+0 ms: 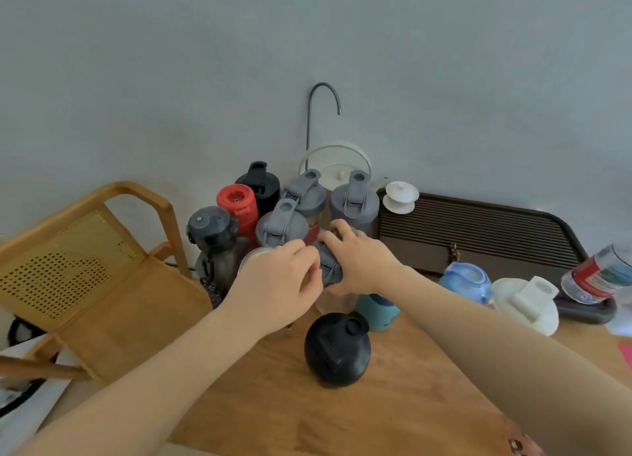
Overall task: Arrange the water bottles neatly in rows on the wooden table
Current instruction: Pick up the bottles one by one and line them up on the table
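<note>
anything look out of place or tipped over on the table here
Yes. A clear bottle with a red label lies tipped on the corner of the dark slatted tray at the right, apart from the upright group. The black bottle also stands alone, nearer than the rows. Nothing looks spilled.

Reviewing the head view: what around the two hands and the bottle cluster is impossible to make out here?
- Grey-lidded clear bottle: the right hand and left hand cover most of its lid, so the grip is unclear.
- Teal bottle: the right forearm hides its top.
- Labelled clear plastic bottle: cut by the right edge, label blurred.
- Rounded black lidded bottle: seen from above, body hidden.
</note>
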`<state>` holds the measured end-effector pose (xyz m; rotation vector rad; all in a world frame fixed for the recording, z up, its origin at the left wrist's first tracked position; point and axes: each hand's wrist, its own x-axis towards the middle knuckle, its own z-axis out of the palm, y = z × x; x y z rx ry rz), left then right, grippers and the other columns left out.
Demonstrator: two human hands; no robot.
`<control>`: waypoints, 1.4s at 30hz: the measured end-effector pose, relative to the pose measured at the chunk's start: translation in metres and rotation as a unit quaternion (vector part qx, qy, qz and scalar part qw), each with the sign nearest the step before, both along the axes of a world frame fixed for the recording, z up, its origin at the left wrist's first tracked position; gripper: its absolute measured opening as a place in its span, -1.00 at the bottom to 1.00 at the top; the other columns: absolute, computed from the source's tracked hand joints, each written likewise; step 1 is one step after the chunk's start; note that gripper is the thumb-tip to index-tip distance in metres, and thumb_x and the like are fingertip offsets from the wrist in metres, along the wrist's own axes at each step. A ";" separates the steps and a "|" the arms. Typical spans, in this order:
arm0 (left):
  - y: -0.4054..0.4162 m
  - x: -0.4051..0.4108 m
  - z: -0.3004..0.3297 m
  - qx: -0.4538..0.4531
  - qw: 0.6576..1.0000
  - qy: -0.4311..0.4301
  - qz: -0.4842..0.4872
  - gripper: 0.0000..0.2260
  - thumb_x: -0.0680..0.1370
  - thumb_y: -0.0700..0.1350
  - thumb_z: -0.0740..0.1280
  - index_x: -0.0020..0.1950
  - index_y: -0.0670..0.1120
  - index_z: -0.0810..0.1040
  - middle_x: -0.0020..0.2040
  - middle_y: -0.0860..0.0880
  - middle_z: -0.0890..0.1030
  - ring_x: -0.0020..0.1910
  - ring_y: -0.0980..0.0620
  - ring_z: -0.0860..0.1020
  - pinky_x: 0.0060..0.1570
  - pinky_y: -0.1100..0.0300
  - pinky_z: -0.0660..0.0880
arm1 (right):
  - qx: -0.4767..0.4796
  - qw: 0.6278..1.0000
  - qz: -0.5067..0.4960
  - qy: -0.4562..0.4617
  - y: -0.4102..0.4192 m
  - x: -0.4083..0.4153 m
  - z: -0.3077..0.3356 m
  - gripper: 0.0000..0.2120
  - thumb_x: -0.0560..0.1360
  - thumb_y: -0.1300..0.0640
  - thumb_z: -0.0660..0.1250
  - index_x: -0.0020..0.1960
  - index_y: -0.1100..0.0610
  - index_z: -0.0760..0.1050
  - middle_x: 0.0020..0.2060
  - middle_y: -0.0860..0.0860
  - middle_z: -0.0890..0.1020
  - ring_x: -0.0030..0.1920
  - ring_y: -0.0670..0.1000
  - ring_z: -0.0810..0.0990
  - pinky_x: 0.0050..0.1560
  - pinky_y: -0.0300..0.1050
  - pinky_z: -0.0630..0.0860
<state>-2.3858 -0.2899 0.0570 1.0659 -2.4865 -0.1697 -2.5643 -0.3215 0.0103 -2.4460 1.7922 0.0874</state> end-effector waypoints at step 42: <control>0.023 -0.196 -0.030 0.223 0.974 0.029 -0.031 -0.66 0.51 -0.28 0.15 0.27 -0.07 0.37 0.29 -0.03 0.43 0.19 0.02 0.44 0.15 0.11 0.41 | 0.052 0.988 -0.139 -0.047 0.108 -0.184 -0.001 -0.33 0.47 -0.12 0.29 0.47 0.01 0.09 0.34 0.08 0.39 0.30 0.13 0.40 0.25 -0.01 0.34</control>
